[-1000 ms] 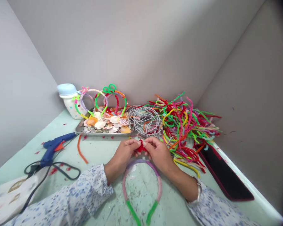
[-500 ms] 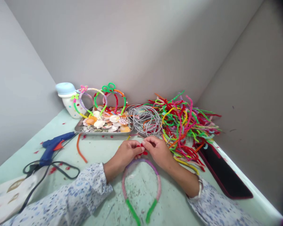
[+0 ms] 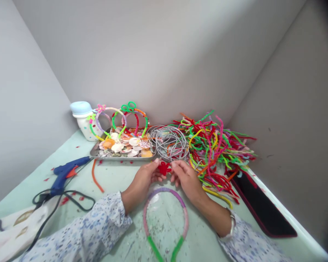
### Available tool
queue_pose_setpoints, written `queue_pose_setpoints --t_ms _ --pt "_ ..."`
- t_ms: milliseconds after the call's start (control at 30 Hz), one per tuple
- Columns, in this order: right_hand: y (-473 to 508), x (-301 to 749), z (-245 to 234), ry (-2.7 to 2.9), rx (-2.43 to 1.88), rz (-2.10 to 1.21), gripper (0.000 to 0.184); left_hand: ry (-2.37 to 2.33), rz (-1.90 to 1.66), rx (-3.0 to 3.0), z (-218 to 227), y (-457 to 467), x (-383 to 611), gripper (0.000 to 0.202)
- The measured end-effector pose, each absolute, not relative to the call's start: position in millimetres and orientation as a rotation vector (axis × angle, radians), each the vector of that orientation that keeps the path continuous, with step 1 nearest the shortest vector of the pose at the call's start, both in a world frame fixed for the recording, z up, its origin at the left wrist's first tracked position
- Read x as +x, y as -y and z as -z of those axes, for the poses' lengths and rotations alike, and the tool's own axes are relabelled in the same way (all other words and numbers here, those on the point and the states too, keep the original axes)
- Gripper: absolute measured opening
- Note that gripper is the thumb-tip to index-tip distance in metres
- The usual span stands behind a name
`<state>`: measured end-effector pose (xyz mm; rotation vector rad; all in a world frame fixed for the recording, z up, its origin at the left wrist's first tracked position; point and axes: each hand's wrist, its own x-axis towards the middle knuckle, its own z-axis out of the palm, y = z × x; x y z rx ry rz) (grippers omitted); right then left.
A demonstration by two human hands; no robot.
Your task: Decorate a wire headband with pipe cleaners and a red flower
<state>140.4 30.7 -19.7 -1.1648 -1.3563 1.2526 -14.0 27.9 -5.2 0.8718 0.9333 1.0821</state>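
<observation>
A small red pipe-cleaner flower (image 3: 164, 168) is pinched between the fingertips of both hands over the pale green table (image 3: 114, 182). My left hand (image 3: 143, 178) grips its left side and my right hand (image 3: 185, 176) its right side. Just below the hands lies a headband (image 3: 165, 218) wrapped in purple, pink and green pipe cleaner, flat on the table with its open end toward me.
A metal tray (image 3: 123, 155) of shells with finished headbands (image 3: 117, 118) stands behind, next to a white jar (image 3: 83, 120). Bare wire headbands (image 3: 169, 143) and a heap of coloured pipe cleaners (image 3: 215, 145) lie right. Blue glue gun (image 3: 64, 173) with cable left; dark phone (image 3: 262, 207) right.
The red flower has turned up between the fingertips and shows more fully; both hands have shifted slightly farther from me. The view has tilted a little.
</observation>
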Motion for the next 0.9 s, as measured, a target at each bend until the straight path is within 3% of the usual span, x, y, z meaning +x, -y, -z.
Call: queue_pose_setpoints --t_ms 233,900 --pt "-27.8 138.2 15.2 1.443 -1.149 -1.172 0.019 -0.940 -1.036 0.974 4.5 -25.6 -13.5 0.024" --pt "-27.2 136.0 20.1 1.465 -1.124 -1.169 0.021 -1.005 -1.060 0.929 6.8 -26.2 -12.3 0.015"
